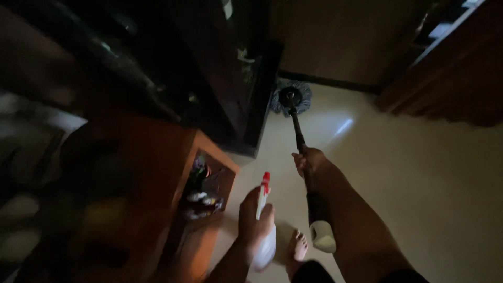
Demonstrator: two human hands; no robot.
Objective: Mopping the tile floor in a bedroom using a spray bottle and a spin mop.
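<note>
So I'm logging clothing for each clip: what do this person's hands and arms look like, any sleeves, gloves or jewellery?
Both forearms are bare, with no sleeves in view. The left hand and right hand wear no gloves. No ring, watch or bracelet shows, though the dim light could hide small items.

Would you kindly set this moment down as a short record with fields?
left hand: left hand in a closed grip on a white spray bottle with a red trigger top
right hand: right hand in a closed grip on the dark mop handle
mop head: round grey mop head on the pale floor, by the wall's dark skirting
nearby: orange wooden shelf holding small items; bare foot
light: dim
</note>
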